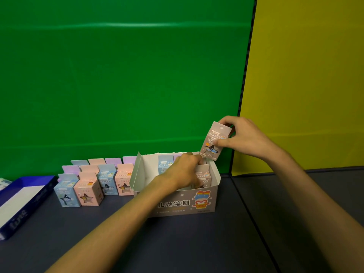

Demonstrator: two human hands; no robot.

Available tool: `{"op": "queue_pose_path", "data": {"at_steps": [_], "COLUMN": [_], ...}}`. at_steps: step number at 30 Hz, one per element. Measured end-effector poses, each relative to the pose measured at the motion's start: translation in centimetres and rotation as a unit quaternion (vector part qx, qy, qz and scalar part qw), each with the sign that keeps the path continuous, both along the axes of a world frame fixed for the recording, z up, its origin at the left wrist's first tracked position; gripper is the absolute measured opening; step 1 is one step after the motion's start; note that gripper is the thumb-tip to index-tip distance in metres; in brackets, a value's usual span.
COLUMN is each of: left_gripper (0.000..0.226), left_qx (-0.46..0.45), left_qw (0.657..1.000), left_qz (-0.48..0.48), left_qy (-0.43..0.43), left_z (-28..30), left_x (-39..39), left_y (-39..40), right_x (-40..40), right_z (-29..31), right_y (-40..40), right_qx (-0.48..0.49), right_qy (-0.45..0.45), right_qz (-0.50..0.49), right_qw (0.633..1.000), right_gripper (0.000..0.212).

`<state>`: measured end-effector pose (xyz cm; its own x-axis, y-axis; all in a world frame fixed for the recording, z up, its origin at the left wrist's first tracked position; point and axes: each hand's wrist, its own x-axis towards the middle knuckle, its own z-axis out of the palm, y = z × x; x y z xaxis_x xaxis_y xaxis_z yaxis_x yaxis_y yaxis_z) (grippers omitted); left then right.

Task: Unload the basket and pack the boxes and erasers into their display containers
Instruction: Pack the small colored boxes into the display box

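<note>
Display carton (pixel 177 203): grey, open-topped, on the dark table (pixel 177 243).
My right hand (pixel 242 138): fingers and thumb pinch a grey box (pixel 211 146), tilted, above the carton's right end.
My left hand (pixel 183 170): inside the carton, fingers curled on a pink box (pixel 202 174).
Loose boxes (pixel 86 186): upright in rows left of the carton.
Blue tray (pixel 23 201): far left.

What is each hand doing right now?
Left hand: inside the grey cardboard display box, fingers on a small grey carton.
Right hand: holds another small grey star-window carton above it.
</note>
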<state>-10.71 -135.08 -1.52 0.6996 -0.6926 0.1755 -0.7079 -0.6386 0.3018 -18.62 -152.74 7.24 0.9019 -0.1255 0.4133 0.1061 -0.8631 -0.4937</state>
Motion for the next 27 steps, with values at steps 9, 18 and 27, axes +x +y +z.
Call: {"op": "queue_pose_path", "data": {"at_steps": [9,18,27], "left_gripper": [0.072,0.05,0.03], "left_qx": [0.064,0.058,-0.029], "left_qw": [0.996,0.986,0.975], "left_qz": [-0.001,0.108,0.169], "left_qy": [-0.059,-0.114,-0.144], "left_z": [1.2,5.4,5.4], "left_x": [-0.7,0.4,-0.8], "left_y": [1.3,7.3,9.4], "right_x": [-1.1,-0.5,0.6], "right_z": [0.9,-0.3,-1.7], "right_y": [0.4,2.8,3.8], "right_qx": [0.017,-0.064,-0.167], "right_qy": [0.015,0.161,0.239], "right_qz": [0.046,0.111,0.099], "right_qw": [0.999,0.979,0.951], "right_gripper": [0.035,0.036,0.042]}}
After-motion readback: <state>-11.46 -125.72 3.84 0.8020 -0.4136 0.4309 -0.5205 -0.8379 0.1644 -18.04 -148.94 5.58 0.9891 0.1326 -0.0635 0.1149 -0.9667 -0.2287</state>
